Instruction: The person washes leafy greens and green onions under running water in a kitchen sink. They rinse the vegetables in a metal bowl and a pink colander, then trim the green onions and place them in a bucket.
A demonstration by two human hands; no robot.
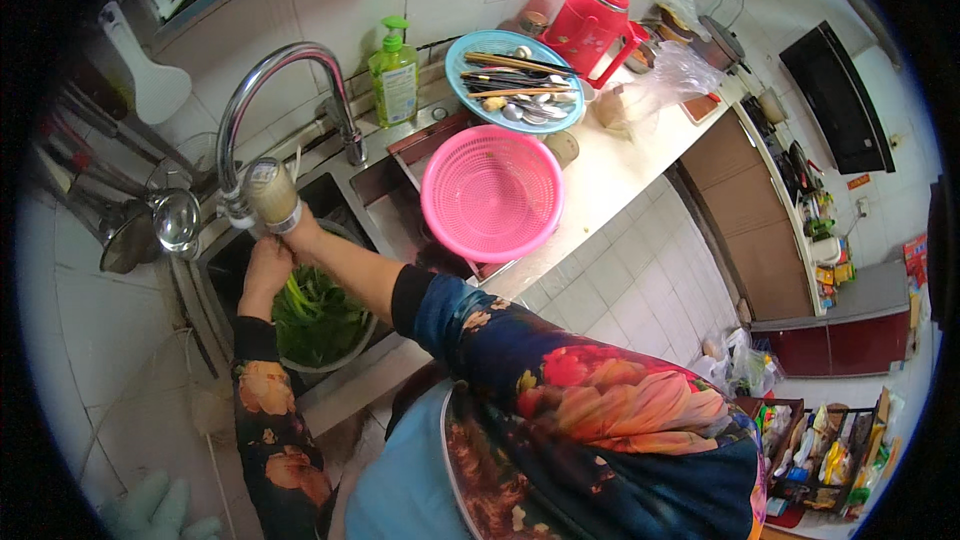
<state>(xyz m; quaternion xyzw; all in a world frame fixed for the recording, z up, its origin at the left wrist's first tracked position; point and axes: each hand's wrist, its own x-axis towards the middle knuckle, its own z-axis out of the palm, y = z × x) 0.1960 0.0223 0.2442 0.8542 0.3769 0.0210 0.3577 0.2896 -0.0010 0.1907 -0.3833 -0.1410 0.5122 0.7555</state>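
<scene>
My left hand (266,271) and my right hand (303,231) meet over the sink, close below the faucet's water filter (271,191). Their fingers are curled together and partly hidden, so what lies between them is unclear. Pale green stems (301,294) rise to just beneath both hands. Under them, leafy green vegetables (322,334) fill a round basin (366,341) set in the sink basin (229,262). A curved chrome faucet (285,52) arches above, its outlet beside my hands.
A pink plastic colander (491,191) stands right of the sink. Behind it, a blue basket (457,64) holds chopsticks and spoons. A green pump bottle (394,82) and a red thermos (592,22) stand along the wall. Ladles (176,221) and a white rice paddle (154,86) hang at left.
</scene>
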